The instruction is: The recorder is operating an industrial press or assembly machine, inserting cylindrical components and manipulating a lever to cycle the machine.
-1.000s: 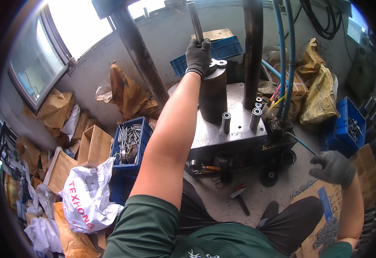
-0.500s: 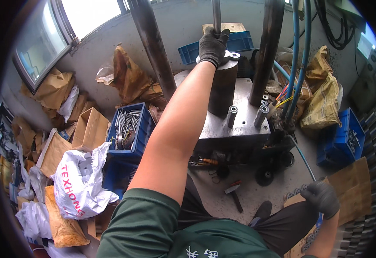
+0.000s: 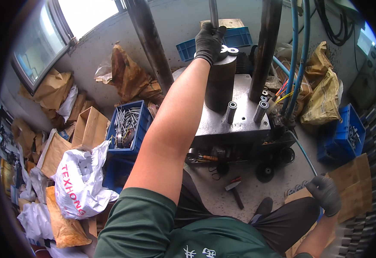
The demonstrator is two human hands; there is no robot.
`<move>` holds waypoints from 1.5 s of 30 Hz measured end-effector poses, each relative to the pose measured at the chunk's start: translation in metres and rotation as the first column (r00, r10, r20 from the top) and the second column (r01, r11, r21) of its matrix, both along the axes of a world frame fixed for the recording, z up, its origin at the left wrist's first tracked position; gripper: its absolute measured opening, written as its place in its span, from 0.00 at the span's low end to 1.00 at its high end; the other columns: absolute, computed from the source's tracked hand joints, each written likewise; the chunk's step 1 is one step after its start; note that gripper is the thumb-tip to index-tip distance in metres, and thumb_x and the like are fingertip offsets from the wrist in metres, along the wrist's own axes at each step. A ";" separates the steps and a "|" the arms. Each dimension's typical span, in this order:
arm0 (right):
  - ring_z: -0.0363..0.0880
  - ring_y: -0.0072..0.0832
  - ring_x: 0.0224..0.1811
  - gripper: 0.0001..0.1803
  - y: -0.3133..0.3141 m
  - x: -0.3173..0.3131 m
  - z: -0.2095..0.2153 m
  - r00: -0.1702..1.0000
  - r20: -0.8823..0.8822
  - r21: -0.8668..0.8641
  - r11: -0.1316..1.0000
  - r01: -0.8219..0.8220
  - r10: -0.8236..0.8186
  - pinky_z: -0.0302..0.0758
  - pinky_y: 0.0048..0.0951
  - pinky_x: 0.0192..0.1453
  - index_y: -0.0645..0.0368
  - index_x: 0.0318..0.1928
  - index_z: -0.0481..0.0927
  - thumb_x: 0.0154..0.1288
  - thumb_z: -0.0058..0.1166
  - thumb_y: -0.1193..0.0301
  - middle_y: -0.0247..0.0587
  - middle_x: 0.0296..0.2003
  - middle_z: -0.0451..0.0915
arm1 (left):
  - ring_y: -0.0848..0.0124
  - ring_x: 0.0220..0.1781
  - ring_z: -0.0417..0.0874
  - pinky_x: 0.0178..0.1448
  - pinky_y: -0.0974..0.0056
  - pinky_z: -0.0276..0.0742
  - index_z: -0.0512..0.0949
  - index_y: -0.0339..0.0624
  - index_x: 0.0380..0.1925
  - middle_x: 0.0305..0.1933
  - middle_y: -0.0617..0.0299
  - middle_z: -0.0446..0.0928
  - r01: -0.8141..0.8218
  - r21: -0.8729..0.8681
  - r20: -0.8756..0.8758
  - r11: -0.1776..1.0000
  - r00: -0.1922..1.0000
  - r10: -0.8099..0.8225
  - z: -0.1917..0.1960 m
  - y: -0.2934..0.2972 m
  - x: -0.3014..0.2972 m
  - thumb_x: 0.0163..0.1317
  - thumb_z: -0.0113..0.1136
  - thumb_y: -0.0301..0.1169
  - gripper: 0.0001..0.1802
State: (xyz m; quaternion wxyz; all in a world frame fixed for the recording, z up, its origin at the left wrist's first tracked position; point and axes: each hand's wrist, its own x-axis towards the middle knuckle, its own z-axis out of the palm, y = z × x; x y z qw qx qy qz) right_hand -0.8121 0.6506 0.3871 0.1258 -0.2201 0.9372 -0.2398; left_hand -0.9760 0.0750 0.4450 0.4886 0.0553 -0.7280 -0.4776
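My left hand, in a dark grey work glove, is closed around the lower part of an upright steel rod. It is just above a thick dark metal cylinder; the far fingers are partly hidden. Metal rings lie on the cylinder's top, right beside that hand. At the lower right my right hand, gloved alike, is closed around the end of a long thin bluish lever. Short stacks of bearings stand on the steel plate below the cylinder.
Thick steel columns flank the cylinder. Blue hoses hang at the right. A hammer lies on the floor by my foot. Blue crates with metal parts, a white sack and cardboard surround the work place.
My left hand is slightly further left and higher, and more of the rings beside it shows. My right hand stays on the lever. The whole view has shifted a little.
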 end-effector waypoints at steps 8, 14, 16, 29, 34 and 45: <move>0.86 0.44 0.35 0.15 0.004 -0.001 -0.005 0.997 -0.078 0.007 1.000 -0.028 0.029 0.80 0.42 0.45 0.66 0.38 0.89 0.64 0.69 0.63 0.55 0.31 0.85 | 0.72 0.32 0.84 0.39 0.63 0.85 0.77 0.35 0.50 0.33 0.59 0.83 0.047 0.042 0.048 0.998 0.998 -0.049 0.010 0.009 0.015 0.73 0.71 0.37 0.18; 0.87 0.47 0.35 0.09 0.014 -0.003 -0.016 0.985 -0.164 -0.045 0.997 -0.063 0.055 0.82 0.42 0.45 0.65 0.39 0.89 0.63 0.62 0.72 0.56 0.31 0.85 | 0.73 0.32 0.83 0.37 0.64 0.84 0.75 0.37 0.50 0.32 0.60 0.83 0.084 0.059 0.036 0.995 0.996 -0.086 0.008 0.007 0.013 0.74 0.71 0.36 0.17; 0.87 0.48 0.36 0.08 0.015 -0.003 -0.019 0.980 -0.187 -0.055 0.996 -0.074 0.063 0.82 0.43 0.45 0.65 0.39 0.88 0.63 0.61 0.74 0.56 0.32 0.85 | 0.73 0.31 0.83 0.37 0.64 0.84 0.75 0.38 0.49 0.32 0.61 0.82 0.101 0.071 0.025 0.992 0.994 -0.103 0.007 0.007 0.012 0.74 0.71 0.36 0.17; 0.87 0.48 0.36 0.09 0.014 -0.003 -0.018 0.983 -0.180 -0.075 0.996 -0.053 0.039 0.82 0.43 0.45 0.66 0.39 0.88 0.65 0.64 0.71 0.56 0.32 0.85 | 0.72 0.31 0.82 0.37 0.61 0.84 0.76 0.42 0.48 0.32 0.62 0.81 -0.068 -0.059 0.040 0.996 0.997 0.070 0.006 0.011 0.008 0.72 0.72 0.39 0.17; 0.86 0.47 0.36 0.10 0.015 -0.004 -0.018 0.985 -0.164 -0.059 0.997 -0.054 0.043 0.81 0.43 0.45 0.66 0.39 0.88 0.66 0.64 0.69 0.55 0.33 0.86 | 0.71 0.33 0.83 0.39 0.60 0.84 0.76 0.42 0.47 0.32 0.61 0.82 -0.092 -0.064 0.069 0.994 0.993 0.096 0.005 0.010 0.008 0.72 0.72 0.40 0.17; 0.88 0.44 0.37 0.09 0.017 -0.005 -0.020 0.988 -0.140 -0.110 0.991 -0.073 0.057 0.82 0.40 0.46 0.66 0.42 0.88 0.67 0.63 0.72 0.54 0.33 0.86 | 0.72 0.34 0.84 0.38 0.64 0.85 0.76 0.41 0.48 0.34 0.61 0.83 -0.015 -0.012 0.065 1.000 0.998 0.016 0.005 0.010 0.009 0.70 0.74 0.33 0.16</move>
